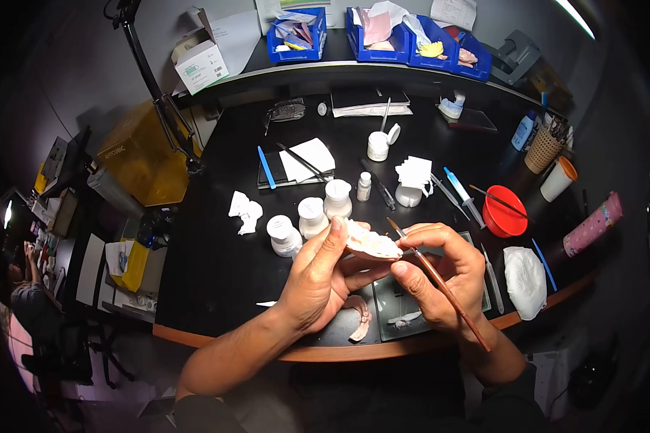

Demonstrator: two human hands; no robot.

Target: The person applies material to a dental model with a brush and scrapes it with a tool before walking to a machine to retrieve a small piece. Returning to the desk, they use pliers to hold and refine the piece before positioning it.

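Observation:
My left hand (309, 278) pinches a pale pinkish-white dental model (370, 243) between thumb and fingers, raised above the desk. In my right hand (448, 278) is a thin brush (449, 294) with a reddish-brown handle, gripped like a pen. Its dark pointed tip rises just beyond the model's right end, and my right fingertips are close against that end. Below the hands, a pink curved arch piece (360, 317) lies on the desk. Beside it, partly hidden by my right hand, is a glass slab (388, 330) bearing a whitish smear.
White-capped jars (311, 219) stand beyond my left hand, near a small bottle (364, 186). A red bowl (504, 211) with a brush across it sits right, above a white plastic-wrapped bundle (525, 283). Blue bins (296, 52) line the back shelf. Another person (40, 307) sits far left.

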